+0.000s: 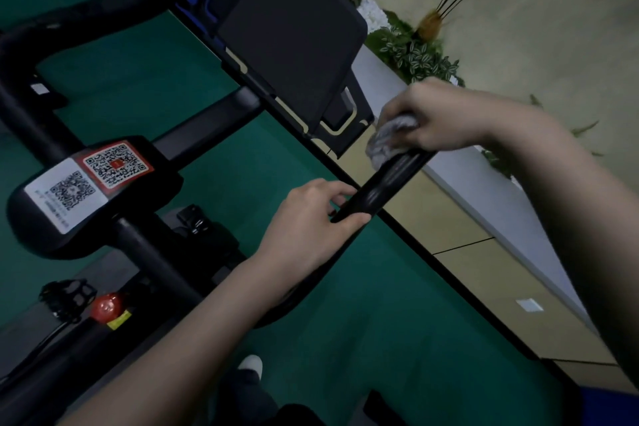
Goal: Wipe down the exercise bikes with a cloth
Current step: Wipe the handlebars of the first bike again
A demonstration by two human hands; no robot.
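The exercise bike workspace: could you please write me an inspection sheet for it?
Surface: green floor under the bike.
Job's things: grey cloth bunched at the end of the black handlebar.
Clutter: nothing seen.
Hands: left hand grips the handlebar; right hand holds the cloth on it.
Cables: nothing seen.
Surroundings: dark console screen, QR stickers, red knob, plants along the wall.

Open air over the green floor (pixel 397 304) lies either side of the handlebar (pixel 385 181). Only its middle is bare, between the left grip (pixel 311 221) curled round it and the right grip (pixel 435 121) holding the cloth (pixel 389 137). The black screen (pixel 294 34) crowds in just beside the cloth.
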